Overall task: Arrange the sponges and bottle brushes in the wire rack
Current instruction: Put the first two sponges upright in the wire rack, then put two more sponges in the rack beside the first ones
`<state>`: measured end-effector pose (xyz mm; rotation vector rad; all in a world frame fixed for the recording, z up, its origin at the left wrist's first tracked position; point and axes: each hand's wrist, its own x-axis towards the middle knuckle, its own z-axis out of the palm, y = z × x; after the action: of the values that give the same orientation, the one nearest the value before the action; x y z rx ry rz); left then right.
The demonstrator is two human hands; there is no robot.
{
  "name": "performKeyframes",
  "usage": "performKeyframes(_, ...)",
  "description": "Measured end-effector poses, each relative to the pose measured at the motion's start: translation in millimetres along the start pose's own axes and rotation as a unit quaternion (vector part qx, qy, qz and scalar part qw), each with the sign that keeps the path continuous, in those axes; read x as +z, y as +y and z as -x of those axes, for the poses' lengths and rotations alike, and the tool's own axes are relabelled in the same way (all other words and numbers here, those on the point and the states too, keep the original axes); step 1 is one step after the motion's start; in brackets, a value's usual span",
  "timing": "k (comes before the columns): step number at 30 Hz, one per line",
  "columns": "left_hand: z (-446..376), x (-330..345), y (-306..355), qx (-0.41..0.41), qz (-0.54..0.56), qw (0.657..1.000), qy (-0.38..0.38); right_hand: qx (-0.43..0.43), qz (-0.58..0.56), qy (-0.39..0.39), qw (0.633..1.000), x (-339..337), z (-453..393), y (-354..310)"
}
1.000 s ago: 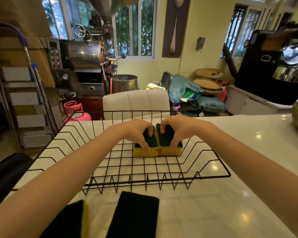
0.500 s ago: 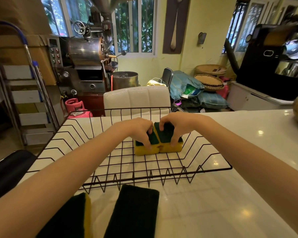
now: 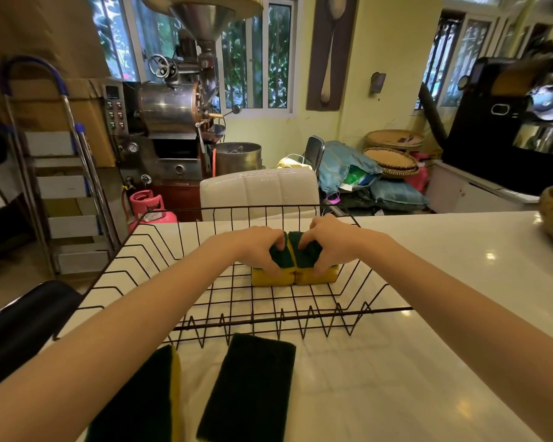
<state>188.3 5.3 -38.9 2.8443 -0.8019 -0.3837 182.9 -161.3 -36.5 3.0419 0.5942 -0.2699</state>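
Two more green-topped sponges (image 3: 246, 390) loose on the white glossy counter (image 3: 396, 362) before the black wire rack (image 3: 205, 301), coffee roaster (image 3: 173, 110) behind; inside, left hand (image 3: 257, 250) and right hand (image 3: 328, 242) each clamped on one of two touching yellow sponges (image 3: 294, 275).

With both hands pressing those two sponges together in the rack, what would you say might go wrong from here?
1. The left hand and right hand press two sponges side by side on the open wire rack; once released, they may tip or spring apart.
2. Two more sponges lie on the counter near the forearms; pulling the arms back might knock them.
3. No bottle brushes are in view.
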Motion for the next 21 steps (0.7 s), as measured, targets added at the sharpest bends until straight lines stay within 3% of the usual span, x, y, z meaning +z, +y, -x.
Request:
performKeyframes(8,83.4,-17.5,10.1,0.025,0.113,0.993,0.003,0.015,-0.167,0.068,0.983,-4.6,41.5,-34.6)
performKeyframes(13,147.2,-1.0,3.9,0.063,0.146,0.982,0.103,-0.064,-0.284,0.142,0.946,-0.5,89.0,-86.6)
performKeyframes(17,185.0,21.3,-9.9,0.068,0.12,0.982,0.128,-0.128,-0.277,0.194,0.932,23.4,127.2,-125.0)
performKeyframes(19,189.8,46.9,-55.2,0.056,0.117,0.984,0.126,-0.166,-0.266,0.226,0.922,39.1,141.1,-135.6)
performKeyframes(21,161.1,86.9,-136.1,0.015,0.13,0.976,0.174,-0.201,-0.234,0.25,0.918,51.7,147.7,-139.7)
